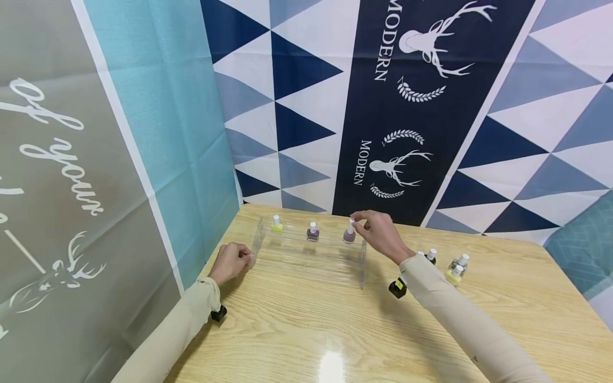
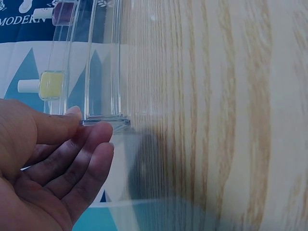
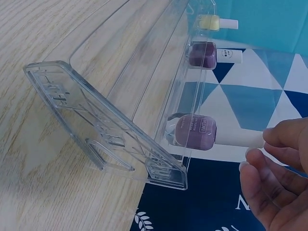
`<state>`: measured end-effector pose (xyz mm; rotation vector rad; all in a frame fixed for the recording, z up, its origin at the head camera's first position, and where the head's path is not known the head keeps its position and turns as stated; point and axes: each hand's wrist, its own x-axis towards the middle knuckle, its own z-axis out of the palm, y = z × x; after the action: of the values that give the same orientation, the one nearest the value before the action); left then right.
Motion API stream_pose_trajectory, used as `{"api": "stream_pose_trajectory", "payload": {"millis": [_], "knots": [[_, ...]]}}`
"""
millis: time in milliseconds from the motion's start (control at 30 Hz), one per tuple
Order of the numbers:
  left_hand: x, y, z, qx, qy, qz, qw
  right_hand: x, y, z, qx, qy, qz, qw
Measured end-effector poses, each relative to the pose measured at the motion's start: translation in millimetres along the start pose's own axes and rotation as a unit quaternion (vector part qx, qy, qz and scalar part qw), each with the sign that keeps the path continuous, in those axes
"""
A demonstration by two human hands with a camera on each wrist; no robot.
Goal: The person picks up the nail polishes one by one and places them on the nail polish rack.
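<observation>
A clear stepped display rack (image 1: pixel 306 260) stands on the table, with a yellow nail polish bottle (image 1: pixel 276 224), a dark purple one (image 1: pixel 313 232) and a mauve one (image 1: pixel 349 234) along its top step. My right hand (image 1: pixel 380 234) is at the mauve bottle, its fingertips pinching the end of the white cap (image 3: pixel 238 138). In the right wrist view this bottle sits upright on the step near the rack's end panel. My left hand (image 1: pixel 232 261) holds the rack's left end panel (image 2: pixel 103 121) between thumb and fingers.
Right of the rack, partly behind my right forearm, stand a dark bottle (image 1: pixel 431 255), another yellow bottle (image 1: pixel 455 274) and a clear-looking bottle (image 1: pixel 461 261). Patterned cloth (image 1: pixel 306 106) hangs behind the wooden table (image 1: pixel 287 330) and along its left side.
</observation>
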<state>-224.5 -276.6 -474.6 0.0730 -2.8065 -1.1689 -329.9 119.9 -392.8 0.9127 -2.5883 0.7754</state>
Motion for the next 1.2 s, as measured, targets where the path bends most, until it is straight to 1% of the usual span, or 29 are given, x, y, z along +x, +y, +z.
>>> {"api": "stream_pose_trajectory", "payload": {"millis": [167, 333, 467, 833, 1033, 1200], "knots": [[0.2, -0.4, -0.1, 0.001, -0.003, -0.001, 1.0, -2.6, 1.6, -4.6, -0.006, 0.007, 0.002, 1.0], [0.7, 0.0, -1.6, 0.005, -0.008, 0.003, 1.0, -11.9, 10.8, -16.7, -0.012, 0.015, 0.01, 1.0], [1.4, 0.1, -1.4, 0.009, -0.007, 0.008, 0.9999, -24.4, 20.3, -28.4, -0.026, 0.016, 0.018, 0.999], [-0.4, 0.1, -0.9, -0.003, -0.01, -0.003, 0.9999, -60.1, 46.0, -62.4, -0.055, 0.011, 0.034, 0.998], [-0.7, 0.4, -1.5, 0.003, -0.012, 0.0, 0.9999, -81.3, 60.6, -79.9, -0.081, 0.014, 0.043, 0.996], [-1.3, 1.9, -1.6, 0.01, -0.009, 0.003, 0.9999, -96.9, 74.1, -92.1, -0.092, 0.011, 0.056, 0.994]]}}
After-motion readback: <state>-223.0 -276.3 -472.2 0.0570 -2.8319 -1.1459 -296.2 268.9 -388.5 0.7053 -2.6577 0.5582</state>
